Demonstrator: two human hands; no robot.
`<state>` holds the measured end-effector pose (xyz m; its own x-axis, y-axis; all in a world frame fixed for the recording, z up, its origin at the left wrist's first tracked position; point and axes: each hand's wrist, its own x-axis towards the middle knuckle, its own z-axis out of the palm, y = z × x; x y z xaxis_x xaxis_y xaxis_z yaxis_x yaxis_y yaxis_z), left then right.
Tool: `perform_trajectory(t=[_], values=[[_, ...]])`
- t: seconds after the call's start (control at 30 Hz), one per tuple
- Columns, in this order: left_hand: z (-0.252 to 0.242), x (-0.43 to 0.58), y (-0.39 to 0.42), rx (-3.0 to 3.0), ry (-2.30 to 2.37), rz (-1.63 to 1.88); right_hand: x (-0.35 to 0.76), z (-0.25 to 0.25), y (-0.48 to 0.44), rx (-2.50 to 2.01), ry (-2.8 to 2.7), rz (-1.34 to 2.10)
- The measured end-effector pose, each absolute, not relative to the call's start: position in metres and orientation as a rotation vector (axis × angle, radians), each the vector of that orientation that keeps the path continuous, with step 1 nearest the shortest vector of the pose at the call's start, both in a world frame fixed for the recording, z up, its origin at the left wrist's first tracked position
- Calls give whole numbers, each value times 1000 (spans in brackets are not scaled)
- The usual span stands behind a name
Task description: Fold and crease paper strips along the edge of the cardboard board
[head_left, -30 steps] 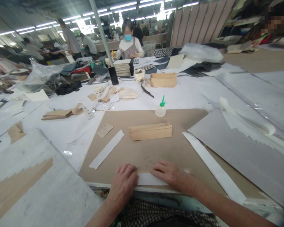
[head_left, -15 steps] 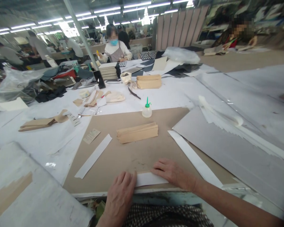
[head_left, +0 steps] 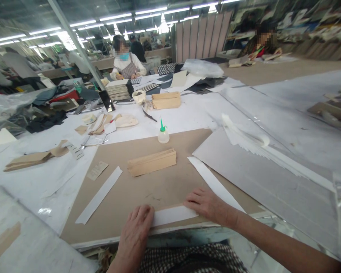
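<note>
A white strip (head_left: 172, 216) lies along the front edge of the brown board (head_left: 102, 212), with a thin tan edge showing behind it. My left hand (head_left: 136, 227) grips its left end, fingers together and bent; the thumb's contact is partly hidden. At the other end, my right hand (head_left: 208, 206) has its fingers closed over the strip. Behind the hands sits a stack of tan strips (head_left: 152, 162). One loose white strip (head_left: 99, 195) lies to the left, and another white strip (head_left: 213, 182) slants away on the right, behind my right forearm.
A small bottle with a green spout (head_left: 163, 135) stands at the board's far edge. Large grey sheets (head_left: 250, 174) cover the right side, with white strips (head_left: 287, 159) on top. A printed card (head_left: 97, 170) lies at left. Two people sit across the tables.
The camera view has turned somewhat to the right. My hands are a little farther apart, so more of the white strip shows between them.
</note>
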<state>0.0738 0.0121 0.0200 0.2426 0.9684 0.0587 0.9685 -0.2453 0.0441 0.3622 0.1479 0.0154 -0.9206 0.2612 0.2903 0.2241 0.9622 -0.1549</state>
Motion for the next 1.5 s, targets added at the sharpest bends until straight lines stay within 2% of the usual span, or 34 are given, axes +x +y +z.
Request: perform_trajectory(t=[0.37, 0.57, 0.77, 1.1, 1.27, 1.5], values=[[2, 173, 57, -2579, -1912, -490, 365, -1, 137, -549, -2739, 133], [-5, 170, 51, -2549, -1770, -515, 364, -2, 119, -910, -2471, 144], [-9, 169, 39, -2494, -1718, -607, 369, -3, 95, -1051, -2287, 208], [4, 193, 74, -2663, -2007, -882, 375, -11, 62, -1313, -2265, 234], [5, 199, 82, -2765, -2022, -862, 375, -7, 62, -1351, -2277, 290], [4, 197, 76, -2757, -1659, -582, 375, -6, 61, -1322, -2228, 309]])
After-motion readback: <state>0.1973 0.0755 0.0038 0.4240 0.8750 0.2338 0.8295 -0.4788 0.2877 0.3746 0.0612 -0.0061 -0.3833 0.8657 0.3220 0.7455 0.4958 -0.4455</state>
